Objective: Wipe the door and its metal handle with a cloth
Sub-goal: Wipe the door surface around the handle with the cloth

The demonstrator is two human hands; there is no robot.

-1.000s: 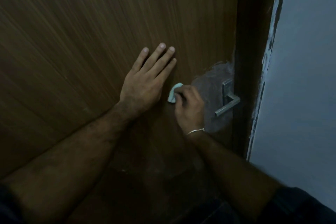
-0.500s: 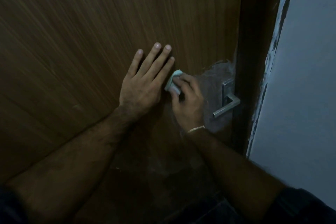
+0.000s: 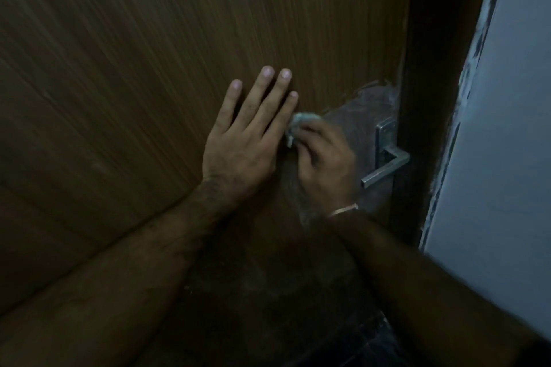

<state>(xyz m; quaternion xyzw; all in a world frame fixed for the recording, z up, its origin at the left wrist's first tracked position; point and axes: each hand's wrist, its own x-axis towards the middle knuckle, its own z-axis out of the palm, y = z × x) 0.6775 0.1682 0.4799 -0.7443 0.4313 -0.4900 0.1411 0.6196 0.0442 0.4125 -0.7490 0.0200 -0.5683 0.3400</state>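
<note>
Now the left hand (image 3: 241, 146) lies flat on the door (image 3: 149, 68), fingers spread. Just beside it, the right hand (image 3: 325, 164) pinches a pale cloth (image 3: 293, 125) against the wood, left of the handle (image 3: 386, 168).

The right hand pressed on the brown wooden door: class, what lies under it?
A crumpled pale cloth pokes out past the fingers of the right hand, held against the brown wooden door. The rest of the cloth and the door patch beneath are covered.
</note>
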